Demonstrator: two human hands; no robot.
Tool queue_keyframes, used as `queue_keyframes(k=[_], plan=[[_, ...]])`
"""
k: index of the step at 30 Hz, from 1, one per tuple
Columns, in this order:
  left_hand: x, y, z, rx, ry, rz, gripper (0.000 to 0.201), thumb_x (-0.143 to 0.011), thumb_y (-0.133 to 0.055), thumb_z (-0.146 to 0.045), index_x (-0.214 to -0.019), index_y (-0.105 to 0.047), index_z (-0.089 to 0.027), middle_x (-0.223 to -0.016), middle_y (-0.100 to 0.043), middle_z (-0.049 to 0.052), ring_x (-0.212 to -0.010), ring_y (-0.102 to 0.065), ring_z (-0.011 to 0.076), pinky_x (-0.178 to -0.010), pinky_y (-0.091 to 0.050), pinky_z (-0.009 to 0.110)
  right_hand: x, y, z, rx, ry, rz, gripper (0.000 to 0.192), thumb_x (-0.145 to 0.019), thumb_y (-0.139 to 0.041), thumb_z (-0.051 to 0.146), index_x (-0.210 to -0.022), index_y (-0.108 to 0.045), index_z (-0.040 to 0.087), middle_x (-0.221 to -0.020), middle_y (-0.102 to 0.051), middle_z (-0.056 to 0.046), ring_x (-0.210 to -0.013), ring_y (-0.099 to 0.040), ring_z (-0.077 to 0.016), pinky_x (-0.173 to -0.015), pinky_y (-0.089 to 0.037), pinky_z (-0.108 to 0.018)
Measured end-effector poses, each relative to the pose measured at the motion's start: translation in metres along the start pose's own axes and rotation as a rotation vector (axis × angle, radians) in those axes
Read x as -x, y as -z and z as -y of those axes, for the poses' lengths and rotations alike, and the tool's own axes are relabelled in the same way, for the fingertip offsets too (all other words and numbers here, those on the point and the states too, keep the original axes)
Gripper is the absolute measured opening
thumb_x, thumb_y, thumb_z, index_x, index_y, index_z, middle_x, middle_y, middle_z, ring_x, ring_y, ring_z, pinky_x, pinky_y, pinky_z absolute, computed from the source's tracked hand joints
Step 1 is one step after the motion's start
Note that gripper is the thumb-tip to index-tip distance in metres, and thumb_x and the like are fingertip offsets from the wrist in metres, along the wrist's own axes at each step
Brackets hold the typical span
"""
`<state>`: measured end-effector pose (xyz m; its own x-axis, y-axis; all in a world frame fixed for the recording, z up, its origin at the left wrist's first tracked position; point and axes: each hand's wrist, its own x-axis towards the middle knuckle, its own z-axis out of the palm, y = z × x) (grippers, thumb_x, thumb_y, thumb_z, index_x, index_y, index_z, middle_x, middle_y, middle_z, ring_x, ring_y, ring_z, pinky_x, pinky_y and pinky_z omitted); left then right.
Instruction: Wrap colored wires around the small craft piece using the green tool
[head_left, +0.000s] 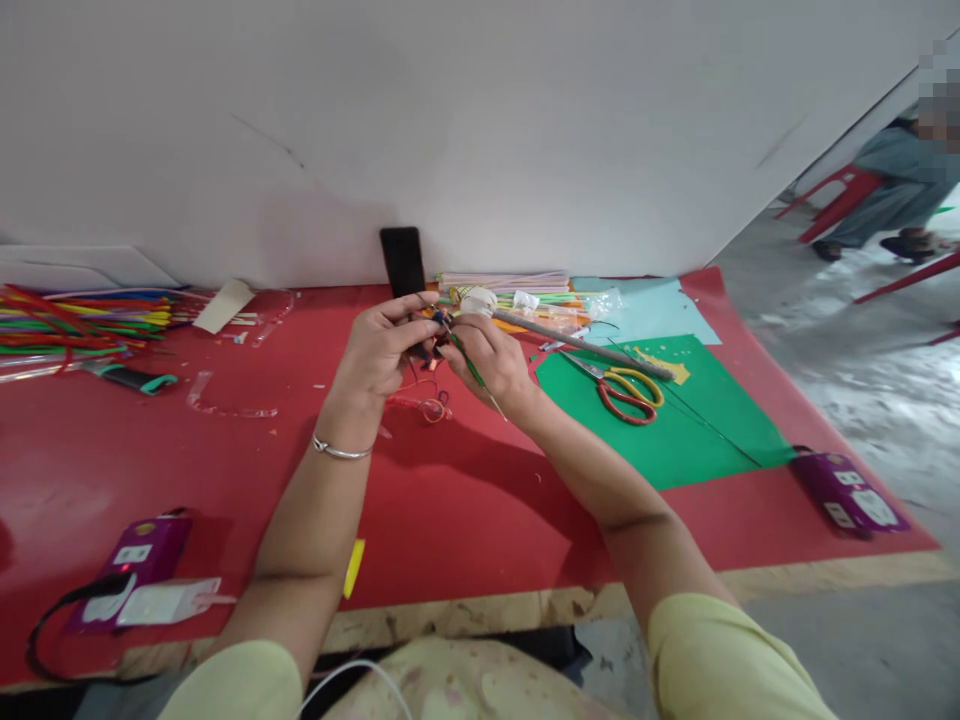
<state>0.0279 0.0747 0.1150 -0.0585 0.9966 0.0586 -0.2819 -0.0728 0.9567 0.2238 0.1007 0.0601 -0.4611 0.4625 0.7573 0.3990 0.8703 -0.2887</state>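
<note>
A low tabletop covered in a red sheet is carrying everything, its bare wooden near edge showing below the cover, and a plain white wall is rising straight from its far edge. Above the middle of the tabletop, toward the far edge, the left hand is pinching a small dark blue and red craft piece between thumb and fingertips, a thin silver bangle sitting on that wrist. The right hand is closing its fingers on the same piece from the other side and is gripping a thin green wire stem that is slanting down toward the near edge.

A black phone is leaning upright against the wall at the far edge, just beside a flat stack of pastel paper strips. A green paper sheet is lying toward the right edge, with red-and-yellow handled scissors resting on it and a long grey stick crossing its far corner. A heap of bright pipe cleaners is spreading over the far left corner. Purple boxes are sitting at the near left corner and near the right edge. Beyond the right edge, grey concrete floor is stretching away to a red plastic chair where another person is sitting.
</note>
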Motion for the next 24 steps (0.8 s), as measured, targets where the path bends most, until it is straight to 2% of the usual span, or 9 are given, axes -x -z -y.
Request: queue_keyframes(k=[2,5,8,12,16,20,24], plan=[[0.000,-0.002,-0.001,0.059,0.055,0.021,0.038,-0.060,-0.093,-0.015,-0.098,-0.089,-0.019,-0.073,-0.077,0.001,-0.053,-0.059,0.0082,-0.049,-0.046,0.021,0.002,0.000,-0.002,0.053,0.032,-0.014,0.039,-0.120,-0.048,0.047,-0.125,-0.073,0.018,-0.128,-0.078,-0.020,-0.119,-0.076,-0.0304,-0.101,-0.066,-0.046],[0.003,0.000,-0.005,0.076,0.103,0.083,0.040,-0.058,-0.093,-0.013,-0.098,-0.090,-0.018,-0.074,-0.078,0.002,-0.052,-0.059,0.0076,-0.050,-0.048,0.021,-0.002,0.007,-0.011,0.059,0.157,-0.015,0.040,-0.117,-0.055,0.050,-0.127,-0.076,0.018,-0.130,-0.080,-0.019,-0.124,-0.077,-0.0304,-0.108,-0.065,-0.046],[0.004,0.006,-0.010,0.012,0.117,0.127,0.040,-0.059,-0.092,-0.011,-0.099,-0.091,-0.016,-0.072,-0.078,0.003,-0.051,-0.059,0.0082,-0.051,-0.049,0.022,-0.010,0.019,-0.021,0.024,0.264,0.026,0.038,-0.114,-0.062,0.051,-0.127,-0.079,0.020,-0.129,-0.083,-0.016,-0.122,-0.079,-0.0295,-0.108,-0.065,-0.048],[0.003,0.012,-0.010,-0.105,0.103,0.109,0.036,-0.060,-0.089,-0.009,-0.096,-0.090,-0.014,-0.073,-0.079,0.004,-0.050,-0.058,0.0083,-0.048,-0.044,0.022,-0.020,0.038,-0.025,-0.028,0.311,0.086,0.029,-0.114,-0.067,0.042,-0.124,-0.082,0.020,-0.123,-0.086,-0.013,-0.117,-0.080,-0.0279,-0.105,-0.066,-0.046],[0.000,0.017,-0.005,-0.199,0.060,0.090,0.029,-0.062,-0.089,-0.013,-0.090,-0.091,-0.017,-0.073,-0.079,0.005,-0.053,-0.058,0.0095,-0.050,-0.044,0.023,-0.024,0.049,-0.020,-0.100,0.267,0.152,0.028,-0.114,-0.066,0.041,-0.116,-0.085,0.021,-0.117,-0.087,-0.010,-0.111,-0.081,-0.0259,-0.102,-0.064,-0.045],[-0.002,0.020,-0.002,-0.240,0.042,0.131,0.025,-0.062,-0.088,-0.017,-0.087,-0.092,-0.020,-0.076,-0.080,0.006,-0.058,-0.062,0.0120,-0.055,-0.048,0.024,-0.025,0.052,-0.015,-0.271,0.182,0.142,0.029,-0.114,-0.067,0.043,-0.104,-0.086,0.023,-0.105,-0.087,-0.007,-0.100,-0.081,-0.0224,-0.099,-0.062,-0.043],[0.002,0.017,-0.007,-0.201,0.058,0.187,0.027,-0.058,-0.087,-0.015,-0.085,-0.091,-0.018,-0.074,-0.080,0.006,-0.061,-0.066,0.0126,-0.058,-0.052,0.024,-0.026,0.054,-0.011,-0.523,-0.018,0.134,0.034,-0.112,-0.068,0.044,-0.090,-0.086,0.025,-0.095,-0.086,-0.005,-0.092,-0.079,-0.0198,-0.096,-0.061,-0.040]])
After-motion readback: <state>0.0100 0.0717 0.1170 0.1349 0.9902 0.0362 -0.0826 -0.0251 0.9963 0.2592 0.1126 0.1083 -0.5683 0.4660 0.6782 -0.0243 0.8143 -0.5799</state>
